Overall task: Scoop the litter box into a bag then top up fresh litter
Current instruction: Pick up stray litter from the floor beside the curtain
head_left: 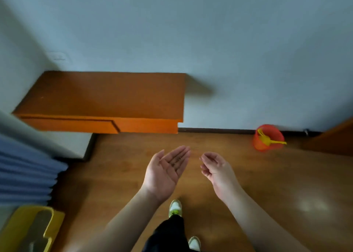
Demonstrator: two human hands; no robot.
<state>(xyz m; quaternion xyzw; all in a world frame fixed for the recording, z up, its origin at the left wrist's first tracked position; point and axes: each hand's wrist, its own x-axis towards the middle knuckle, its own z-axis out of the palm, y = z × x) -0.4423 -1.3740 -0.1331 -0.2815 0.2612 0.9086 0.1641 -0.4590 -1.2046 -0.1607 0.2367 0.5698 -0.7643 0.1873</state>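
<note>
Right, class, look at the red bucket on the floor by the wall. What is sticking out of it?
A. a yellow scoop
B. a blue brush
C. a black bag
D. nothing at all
A: a yellow scoop sits in the red bucket, its handle poking out over the rim towards the right.

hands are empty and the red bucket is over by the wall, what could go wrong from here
1. Both the left hand and right hand hold nothing, and no bag is in view, so scooping may start with nowhere to put the waste.
2. The yellow scoop sticks out over the rim of the red bucket; a careless grab might tip the bucket.
3. The wooden shelf juts out from the wall, easy to bump.
</note>
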